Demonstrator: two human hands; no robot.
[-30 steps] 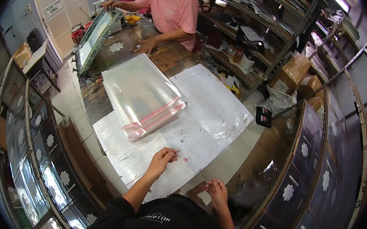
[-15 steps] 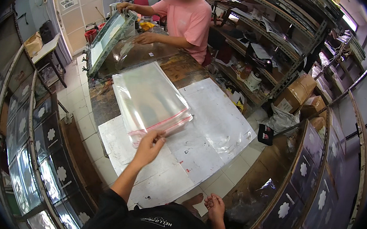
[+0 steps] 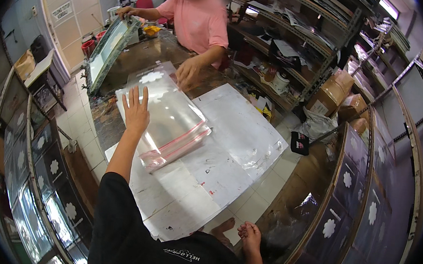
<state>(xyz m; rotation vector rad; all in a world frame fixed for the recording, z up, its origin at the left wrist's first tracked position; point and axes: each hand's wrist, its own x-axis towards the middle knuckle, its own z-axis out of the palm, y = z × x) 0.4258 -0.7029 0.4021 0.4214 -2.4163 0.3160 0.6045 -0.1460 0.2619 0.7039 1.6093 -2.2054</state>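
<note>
At eleven o'clock from us: our left hand [image 3: 136, 113], fingers splayed wide over the stack of clear sleeves [image 3: 175, 114] on the counter [image 3: 105, 118], contact unclear to us | two o'clock: our right hand [image 3: 249, 236], fingers curled, closed or not we cannot tell | twelve o'clock: a co-worker's hand [image 3: 189, 72] near the stack's far edge

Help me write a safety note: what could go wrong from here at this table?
The left grip and a co-worker's near grip are both close to the stack of clear bags; they might bump or skew it.
The white flower print could smear if wet, which the picture cannot show.
The tilted frame, with the co-worker's other grip at its top, might drop if let slip.
</note>
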